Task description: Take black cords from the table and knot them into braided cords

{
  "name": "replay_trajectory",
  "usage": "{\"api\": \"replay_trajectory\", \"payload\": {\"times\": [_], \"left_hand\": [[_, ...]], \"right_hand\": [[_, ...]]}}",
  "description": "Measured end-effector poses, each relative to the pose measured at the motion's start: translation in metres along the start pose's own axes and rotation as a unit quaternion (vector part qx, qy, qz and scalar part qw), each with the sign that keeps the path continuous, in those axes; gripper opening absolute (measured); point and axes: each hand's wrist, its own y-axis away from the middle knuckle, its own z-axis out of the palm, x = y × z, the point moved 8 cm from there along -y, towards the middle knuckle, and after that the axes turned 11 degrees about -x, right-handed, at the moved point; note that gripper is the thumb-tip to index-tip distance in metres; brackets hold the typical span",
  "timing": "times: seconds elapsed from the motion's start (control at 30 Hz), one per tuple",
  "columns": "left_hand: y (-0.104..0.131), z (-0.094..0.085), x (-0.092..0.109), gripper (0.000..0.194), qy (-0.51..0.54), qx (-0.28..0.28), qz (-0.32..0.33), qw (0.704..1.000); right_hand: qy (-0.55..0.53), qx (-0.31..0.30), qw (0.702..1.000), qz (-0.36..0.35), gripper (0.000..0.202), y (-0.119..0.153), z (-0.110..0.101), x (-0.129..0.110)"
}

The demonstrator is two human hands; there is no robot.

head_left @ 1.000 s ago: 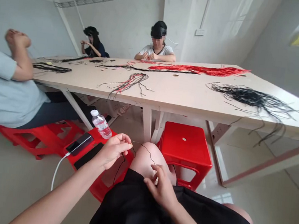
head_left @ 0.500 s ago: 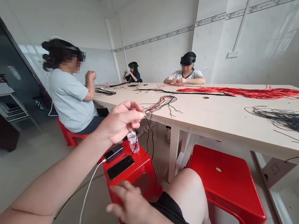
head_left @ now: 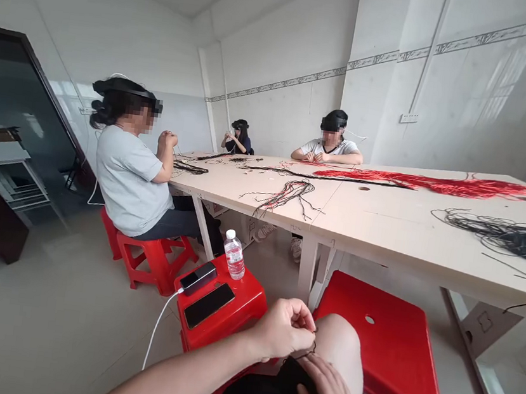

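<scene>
Over my bare knee, my left hand (head_left: pixel 286 329) is closed in a pinch on a thin black cord (head_left: pixel 314 349). A short stretch of that cord shows between its fingertips and my right hand; the rest is hidden. My right hand (head_left: pixel 326 387) lies flat on my thigh, fingers stretched out and close together, over the edge of the black shorts. The cord reaches its fingertips, and whether it runs beneath them I cannot tell.
A red stool (head_left: pixel 250 298) bears a water bottle (head_left: pixel 235 259), a phone (head_left: pixel 209 305) and a power bank (head_left: pixel 198 278). Another red stool (head_left: pixel 393 341) stands right. The long table (head_left: pixel 384 221) holds red cords (head_left: pixel 437 183) and black cords (head_left: pixel 521 238). Three people sit around it.
My left hand has come down and right with the cord, from beside the table edge to my knee. My right hand has moved right and settled on my thigh.
</scene>
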Motion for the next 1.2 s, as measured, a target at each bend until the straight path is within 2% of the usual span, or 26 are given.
{"api": "replay_trajectory", "payload": {"times": [0.07, 0.1, 0.13, 0.2, 0.27, 0.3, 0.37, 0.47, 0.57, 0.67, 0.8, 0.87, 0.93, 1.0, 1.07, 1.13, 1.2], "left_hand": [[-0.003, 0.012, -0.003, 0.014, -0.015, -0.021, 0.000, 1.000], [-0.004, 0.019, -0.001, 0.014, -0.031, -0.033, 0.004, 0.999], [-0.004, 0.026, 0.002, 0.014, -0.051, -0.047, 0.013, 0.998], [-0.004, 0.040, 0.012, 0.012, -0.095, -0.070, 0.040, 0.992], [-0.006, 0.050, 0.018, 0.010, -0.102, -0.090, 0.060, 0.989], [-0.008, 0.052, 0.017, 0.010, -0.096, -0.092, 0.064, 0.989], [-0.015, 0.048, 0.010, 0.011, -0.091, -0.075, 0.063, 0.991], [-0.030, 0.035, -0.015, 0.010, -0.083, -0.026, 0.054, 0.995], [-0.042, 0.023, -0.052, 0.010, -0.066, 0.019, 0.018, 0.997], [-0.047, 0.013, -0.080, 0.011, -0.071, 0.049, -0.014, 0.996], [-0.049, 0.002, -0.094, 0.012, -0.089, 0.069, -0.029, 0.993], [-0.051, -0.001, -0.098, 0.011, -0.092, 0.068, -0.038, 0.993], [-0.052, -0.002, -0.100, 0.012, -0.090, 0.068, -0.047, 0.993], [-0.053, -0.003, -0.102, 0.013, -0.085, 0.068, -0.054, 0.993], [-0.053, -0.002, -0.103, 0.015, -0.076, 0.064, -0.059, 0.993], [-0.054, -0.002, -0.103, 0.017, -0.064, 0.063, -0.060, 0.994], [-0.055, -0.002, -0.102, 0.020, -0.051, 0.072, -0.060, 0.994]], "right_hand": [[-0.120, 0.035, 0.987, 0.102, 0.048, 0.005, -0.021, 0.022], [-0.188, 0.043, 0.968, 0.160, 0.052, 0.005, -0.030, 0.030], [-0.258, 0.049, 0.946, 0.189, 0.055, 0.002, -0.039, 0.032], [-0.352, 0.060, 0.921, 0.152, 0.060, -0.016, -0.060, 0.018], [-0.417, 0.016, 0.899, 0.129, 0.057, -0.036, -0.069, 0.007], [-0.437, -0.016, 0.886, 0.155, 0.052, -0.041, -0.068, 0.009], [-0.418, -0.076, 0.877, 0.225, 0.042, -0.041, -0.067, 0.019], [-0.293, -0.112, 0.900, 0.302, 0.033, -0.024, -0.085, 0.042], [-0.153, -0.131, 0.923, 0.327, 0.029, -0.006, -0.112, 0.060], [-0.075, -0.158, 0.920, 0.352, 0.030, 0.006, -0.124, 0.089], [-0.008, -0.158, 0.899, 0.409, 0.026, 0.014, -0.119, 0.137], [0.031, -0.130, 0.896, 0.424, 0.026, 0.009, -0.112, 0.144], [0.074, -0.079, 0.907, 0.407, 0.038, -0.003, -0.101, 0.134], [0.104, -0.028, 0.934, 0.341, 0.048, -0.021, -0.080, 0.107], [0.102, -0.036, 0.951, 0.291, 0.053, -0.037, -0.047, 0.084], [0.095, -0.059, 0.940, 0.324, 0.055, -0.044, -0.019, 0.078], [0.087, -0.076, 0.928, 0.354, 0.055, -0.048, -0.004, 0.079]]}}
